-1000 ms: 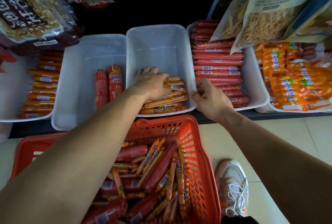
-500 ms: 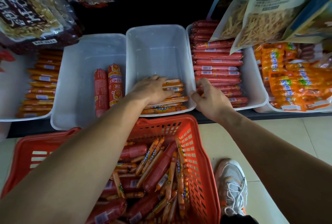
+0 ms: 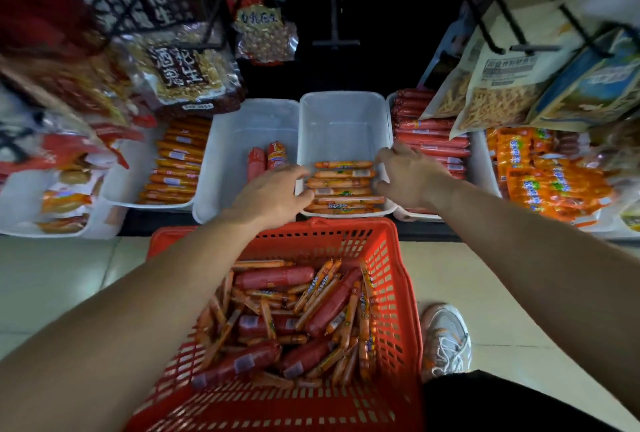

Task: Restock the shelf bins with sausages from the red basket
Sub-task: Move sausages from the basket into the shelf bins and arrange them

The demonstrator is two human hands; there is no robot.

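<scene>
Fingers (image 3: 298,173) of my left hand (image 3: 273,196) and right hand (image 3: 408,177) spread, flanking thin sausages (image 3: 343,186) in middle bin (image 3: 341,113); grip unclear. Forearm hides part of red basket (image 3: 391,258). Hanging bags (image 3: 498,92) cover right bin.

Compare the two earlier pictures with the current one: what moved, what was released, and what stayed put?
The left hand has lifted off the thin orange sausages and drawn back to the centre bin's left edge. The right hand shifted from the bin's front corner to its right side. The sausages now lie in a neater stack. The red basket and the neighbouring bins are unchanged.
</scene>
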